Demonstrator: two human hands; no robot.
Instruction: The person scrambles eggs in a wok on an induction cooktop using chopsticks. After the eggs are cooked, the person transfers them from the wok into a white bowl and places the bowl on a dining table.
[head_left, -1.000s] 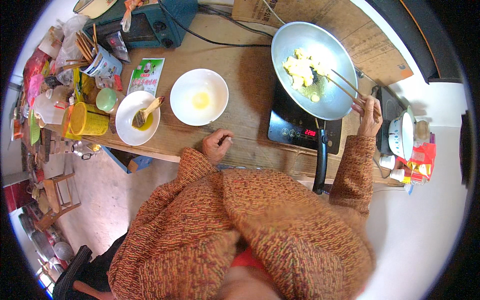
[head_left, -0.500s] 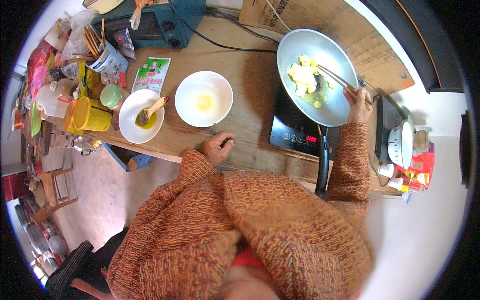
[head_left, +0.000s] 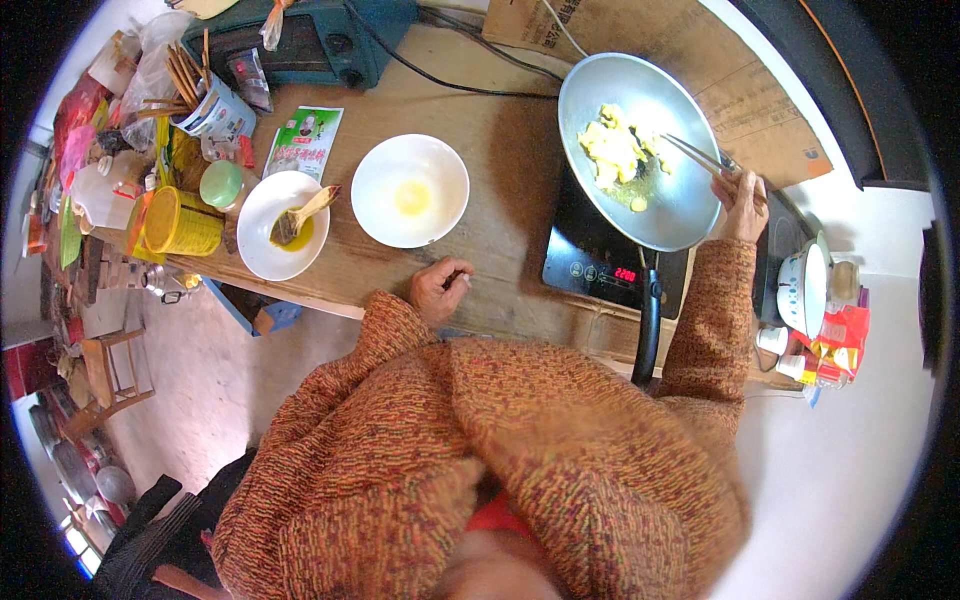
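In my right hand point(head_left: 743, 205) is a pair of chopsticks point(head_left: 698, 154), gripped near their back ends. Their tips reach into a wide silvery wok point(head_left: 682, 215), beside soft yellow pieces of scrambled egg point(head_left: 612, 155). A little liquid glistens below the egg. The wok sits on a black induction cooker point(head_left: 590, 258) with a lit red display, and its black handle point(head_left: 648, 320) points toward me. My left hand point(head_left: 440, 292) rests loosely curled at the table's front edge, with nothing visible in it. Beyond it stands a white bowl point(head_left: 440, 215) with a little yellowish liquid inside.
Left of that bowl, a smaller white bowl point(head_left: 255, 258) holds oil and a brush point(head_left: 305, 215). Farther left are a yellow tin point(head_left: 185, 225), a green-lidded jar point(head_left: 221, 186) and a tub of chopsticks point(head_left: 225, 110). An enamel pot point(head_left: 795, 285) stands at the right.
My right hand has shifted right, and the chopstick tips have moved to the right side of the egg. The egg pieces are spread slightly differently. My left hand stays put.
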